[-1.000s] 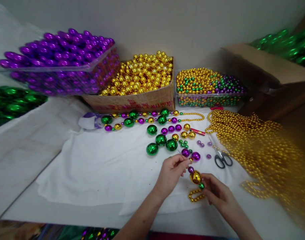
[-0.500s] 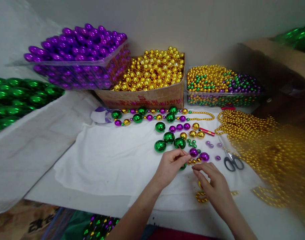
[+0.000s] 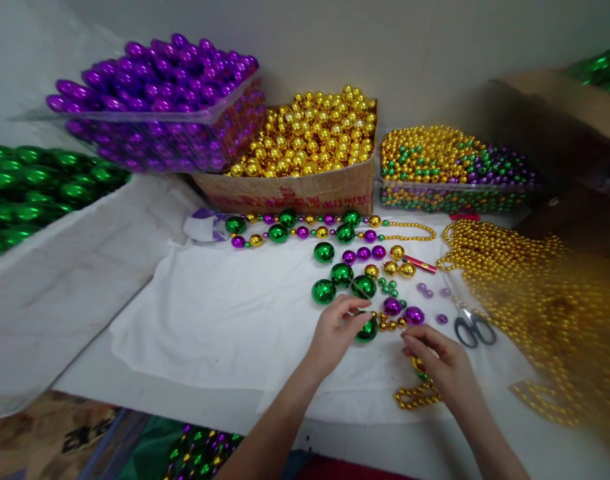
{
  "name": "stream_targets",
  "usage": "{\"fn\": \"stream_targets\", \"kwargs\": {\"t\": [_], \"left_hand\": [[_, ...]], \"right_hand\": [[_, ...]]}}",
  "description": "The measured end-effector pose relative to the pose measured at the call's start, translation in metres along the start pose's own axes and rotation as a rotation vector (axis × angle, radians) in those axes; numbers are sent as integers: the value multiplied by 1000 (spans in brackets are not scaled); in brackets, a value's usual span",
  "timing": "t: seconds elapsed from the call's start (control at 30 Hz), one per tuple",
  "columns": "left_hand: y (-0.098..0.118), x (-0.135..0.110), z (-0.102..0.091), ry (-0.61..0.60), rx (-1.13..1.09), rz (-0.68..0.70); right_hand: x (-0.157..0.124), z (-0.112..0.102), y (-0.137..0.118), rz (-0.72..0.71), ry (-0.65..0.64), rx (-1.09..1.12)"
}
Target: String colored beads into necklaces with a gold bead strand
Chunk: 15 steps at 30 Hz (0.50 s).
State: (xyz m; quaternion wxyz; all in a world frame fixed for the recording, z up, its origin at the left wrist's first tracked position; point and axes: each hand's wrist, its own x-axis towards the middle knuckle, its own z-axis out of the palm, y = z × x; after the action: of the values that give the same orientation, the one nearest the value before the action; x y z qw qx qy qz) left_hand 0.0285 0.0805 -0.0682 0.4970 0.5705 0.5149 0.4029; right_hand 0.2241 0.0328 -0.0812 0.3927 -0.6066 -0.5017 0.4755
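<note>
I see the left hand (image 3: 335, 333) pinched shut on a large green ball (image 3: 367, 329), fingers curled round its near side, probably so its hole lines up with the strand. The right hand (image 3: 442, 363) is closed in a pinch near a short run of small gold beads (image 3: 387, 325) that leads to the ball; I judge it holds the thread taut, though the thread itself is too thin to make out. A gold bead tail (image 3: 415, 396) curls on the cloth under the right wrist, likely the finished end left to rest.

Loose parts sit just beyond the hands, within easy reach: three more green balls (image 3: 341, 273), purple balls (image 3: 363, 253), gold balls (image 3: 399, 268) and tiny green beads (image 3: 387, 287). A finished necklace (image 3: 305, 230) lies stretched out behind them, maybe as a pattern. Scissors (image 3: 472, 328) lie to the right, beside a big heap of gold strands (image 3: 545, 293).

The surface is a white cloth (image 3: 219, 320) on a pale table. Along the back wall: a clear tray of purple balls (image 3: 159, 100), a cardboard box of gold balls (image 3: 305, 133), and a clear bin of mixed small beads (image 3: 445, 167). Green balls (image 3: 35, 193) are heaped far left. A brown carton (image 3: 559, 113) stands at right.
</note>
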Motion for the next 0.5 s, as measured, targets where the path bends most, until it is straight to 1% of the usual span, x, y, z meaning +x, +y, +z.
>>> {"fn": "stream_targets", "kwargs": {"t": [0.07,0.13,0.2,0.23,0.27,0.3,0.33,0.4,0.43,0.5], "left_hand": [[-3,-5,3,-43,214,120],[-9,-11,7,-68,339,170],[-15,-14,10,-40,328,140],[-17,-15,10,-5,261,89],[-18,-15,9,39,149,13],[-19,-14,6,85,-9,-83],[-19,-12,3,121,-205,-192],[-17,-9,-7,151,-629,-403],[-15,-7,-13,154,-810,-479],[-13,-6,-23,158,-1050,-559]], "right_hand": [[0,-2,-2,-15,87,-7],[0,-1,-5,-143,125,-87],[0,1,-11,-307,119,-174],[0,2,-14,-357,114,-191],[0,4,-17,-372,111,-183],[-1,5,-19,-355,105,-157],[-2,7,-21,-318,92,-119],[-3,10,-23,-227,47,-59],[-4,12,-23,-190,22,-51],[-7,14,-22,-151,-2,-90]]}}
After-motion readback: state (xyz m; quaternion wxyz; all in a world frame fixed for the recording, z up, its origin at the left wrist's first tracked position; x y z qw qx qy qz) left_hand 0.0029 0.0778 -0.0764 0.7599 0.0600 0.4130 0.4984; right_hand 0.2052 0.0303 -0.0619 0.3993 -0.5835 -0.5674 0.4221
